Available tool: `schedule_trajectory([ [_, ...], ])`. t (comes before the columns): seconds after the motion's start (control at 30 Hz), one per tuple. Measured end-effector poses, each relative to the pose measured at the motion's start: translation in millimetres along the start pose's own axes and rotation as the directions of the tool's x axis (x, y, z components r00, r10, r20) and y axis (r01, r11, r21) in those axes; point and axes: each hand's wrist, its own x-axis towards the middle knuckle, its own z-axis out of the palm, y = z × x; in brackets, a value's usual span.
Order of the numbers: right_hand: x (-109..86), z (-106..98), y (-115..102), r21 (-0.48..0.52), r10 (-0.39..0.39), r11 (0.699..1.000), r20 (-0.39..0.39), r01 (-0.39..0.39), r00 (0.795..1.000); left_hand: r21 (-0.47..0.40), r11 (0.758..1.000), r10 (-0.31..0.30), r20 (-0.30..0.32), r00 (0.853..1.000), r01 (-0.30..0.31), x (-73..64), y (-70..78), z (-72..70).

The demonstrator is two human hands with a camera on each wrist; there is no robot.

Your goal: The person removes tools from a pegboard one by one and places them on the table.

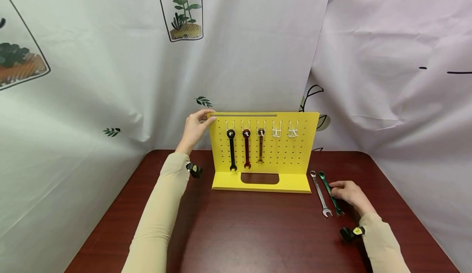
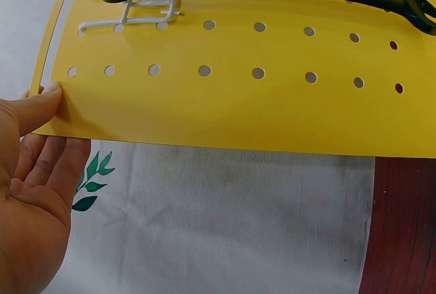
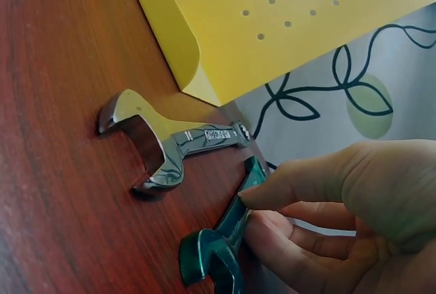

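Note:
A yellow pegboard (image 1: 301,156) stands upright on the table. My left hand (image 1: 192,130) grips its upper left corner, thumb (image 2: 42,103) on the front face and the other fingers behind. On the right, my right hand (image 1: 349,193) pinches the shaft of a green combination wrench (image 3: 235,216) between thumb and fingers; whether the wrench is raised off the table I cannot tell. Beside it lies a silver combination wrench (image 1: 320,195). On the board's hooks hang a black wrench (image 1: 232,150), a dark red wrench (image 1: 247,151) and a smaller brownish wrench (image 1: 261,149).
Two white wire hooks (image 1: 276,131) on the board's right half carry nothing. The board's base (image 1: 226,181) has a cut-out and rests on the dark red-brown table (image 1: 250,228). A pale curtain (image 1: 258,60) with plant prints hangs behind.

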Motion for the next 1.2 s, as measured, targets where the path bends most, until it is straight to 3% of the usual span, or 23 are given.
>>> schedule_trajectory([
  [0.27, -0.5, -0.7, -1.9, 0.013, -0.033, 0.999, 0.009, 0.033, 0.999, -0.011, 1.000, -0.003, 0.002, 1.000, 0.003, -0.1, 1.0, -0.4],
  [0.6, 2.0, 3.5, -15.2, -0.071, -0.091, 0.994, -0.034, 0.088, 0.995, 0.006, 1.000, -0.021, 0.010, 1.000, 0.021, -1.1, -0.5, 0.5],
  [1.2, 11.6, 16.1, -71.8, 0.000, -0.212, 0.977, -0.031, 0.212, 0.977, 0.001, 1.000, -0.014, 0.001, 1.000, 0.014, -1.2, -1.4, 1.0],
])
